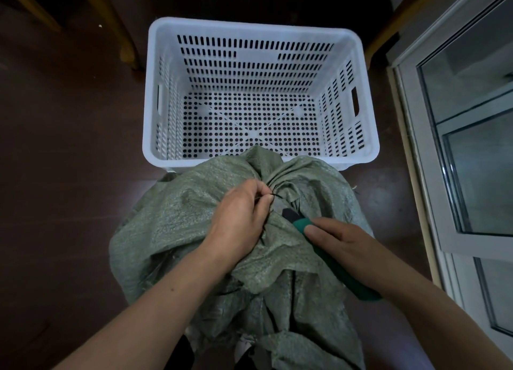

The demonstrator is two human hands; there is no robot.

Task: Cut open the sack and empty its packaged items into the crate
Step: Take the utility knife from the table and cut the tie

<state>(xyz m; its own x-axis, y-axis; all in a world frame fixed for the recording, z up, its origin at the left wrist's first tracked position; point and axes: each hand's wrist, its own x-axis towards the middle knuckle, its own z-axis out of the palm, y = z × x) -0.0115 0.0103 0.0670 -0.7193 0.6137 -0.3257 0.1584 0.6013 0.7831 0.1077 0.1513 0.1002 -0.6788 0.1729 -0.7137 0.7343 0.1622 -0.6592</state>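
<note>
Sack (172,230) is green woven plastic, crumpled, its neck gathered tight.

From my remote seat I look down at a dark brown floor (63,136) that fills most of the view and lies in dim light. At the upper left, a slanted yellowish wooden leg (123,28) of some furniture reaches the floor, and a second, fainter wooden bar (30,5) crosses the far corner. A tiny white speck (100,25) lies on the floor between them. At the upper right, another piece of tan wood (388,33) angles down from the top edge. Along the right side stands a door with a pale metal frame (416,147); its glass panes (472,78) are greyish and show only vague reflections.
</note>
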